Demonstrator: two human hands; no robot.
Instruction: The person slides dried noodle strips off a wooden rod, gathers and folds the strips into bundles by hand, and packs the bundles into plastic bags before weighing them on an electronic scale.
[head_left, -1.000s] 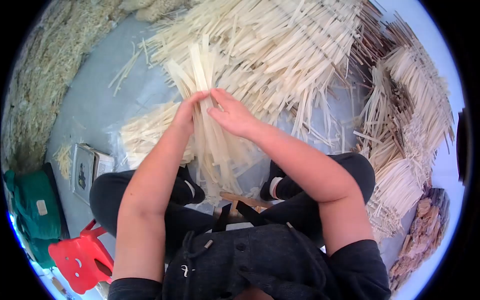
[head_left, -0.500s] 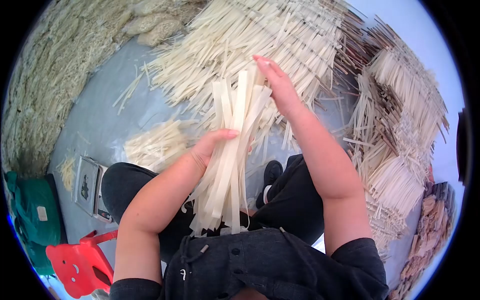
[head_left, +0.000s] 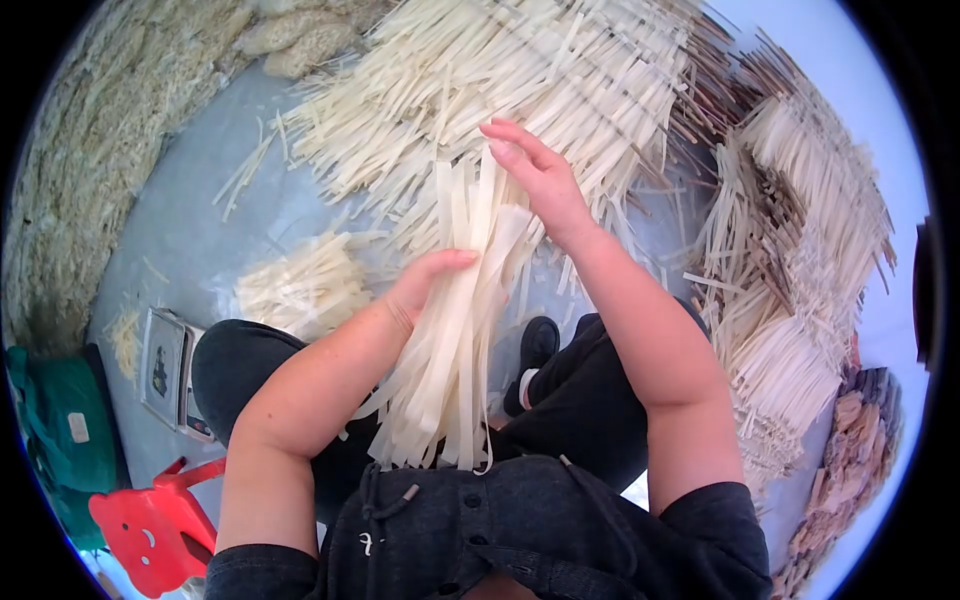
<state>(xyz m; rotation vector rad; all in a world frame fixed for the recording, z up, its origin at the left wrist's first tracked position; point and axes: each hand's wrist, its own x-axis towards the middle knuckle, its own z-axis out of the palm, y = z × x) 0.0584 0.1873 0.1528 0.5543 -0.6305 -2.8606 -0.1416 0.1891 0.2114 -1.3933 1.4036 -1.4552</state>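
My left hand (head_left: 428,285) is closed around the middle of a bundle of flat pale strips (head_left: 445,350), thumb across the front. The bundle stands upright over my lap, its lower ends fanned out and its upper ends uneven. At the top right of the bundle is my right hand (head_left: 548,190), fingers stretched out and its palm side turned toward the strip ends. Whether it touches them I cannot tell. The left fingers behind the bundle are mostly hidden.
A large spread of similar strips (head_left: 480,90) lies ahead, with a smaller pile (head_left: 305,285) on the left. More strips are stacked on the right (head_left: 800,230). A scale-like device (head_left: 170,370), a red stool (head_left: 150,530) and a green bag (head_left: 70,430) stand at left.
My right hand has shifted slightly left and down, its fingers more bent over the bundle's top. The strips have gathered a little closer, and my left hand still holds them.
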